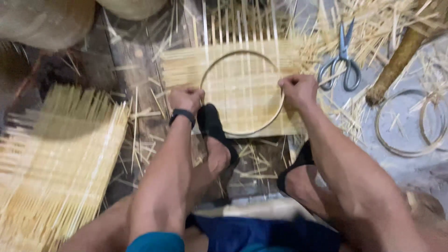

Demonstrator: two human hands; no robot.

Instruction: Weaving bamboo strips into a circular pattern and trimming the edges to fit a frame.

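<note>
Head view showed me sitting on the floor (pixel 410 163) with a woven bamboo mat (pixel 242 88) in front of me. A thin hoop (pixel 275 112) lay flat on the mat, and I held it at both sides. My left hand (pixel 185 99) was closed in a fist on the left edge of the hoop, my right hand (pixel 297 89) closed on the right edge, so the ring could not slide. My left foot (pixel 215 135), in a black shoe, pressed on the near part of the mat, I think to keep it flat; the right foot (pixel 298 168) was just off its corner. Loose strips stood out beyond the far edge of the mat. Scissors (pixel 343 63) lay to the right, well apart from my hand, with two spare hoops (pixel 410 123) and a stick (pixel 399 58) near them. A second mat (pixel 60 158) lay on my left. Bamboo scraps (pixel 144 149) lay all around.
</note>
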